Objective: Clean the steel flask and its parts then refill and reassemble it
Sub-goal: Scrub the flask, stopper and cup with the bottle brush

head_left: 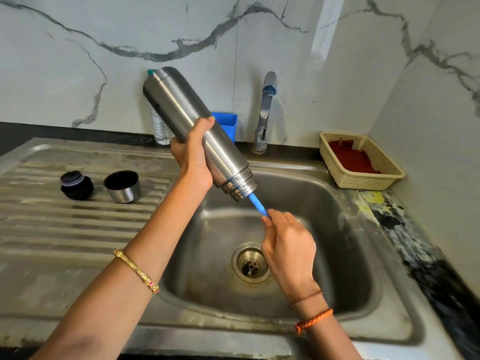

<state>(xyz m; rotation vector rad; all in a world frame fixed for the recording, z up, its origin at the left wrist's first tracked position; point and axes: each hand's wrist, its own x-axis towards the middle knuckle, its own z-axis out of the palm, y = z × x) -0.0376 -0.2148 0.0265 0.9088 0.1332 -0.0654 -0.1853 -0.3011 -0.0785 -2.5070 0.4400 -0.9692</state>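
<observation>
My left hand [191, 158] grips the steel flask [181, 110] around its middle and holds it tilted over the sink, its threaded mouth pointing down and to the right. A blue brush handle [258, 205] sticks out of the mouth; the brush end is hidden inside. My right hand [287, 246] pinches the lower end of that handle above the basin. On the ribbed drainboard to the left stand the black stopper [76, 185] and the steel cup lid [122, 186], mouth up.
The steel sink [345, 255] has a drain [250, 266] at its centre. A tap [265, 113] stands behind it. A blue holder [228, 123] and a plastic water bottle [159, 128] sit at the back wall. A cream basket [363, 183] with red cloth is at right.
</observation>
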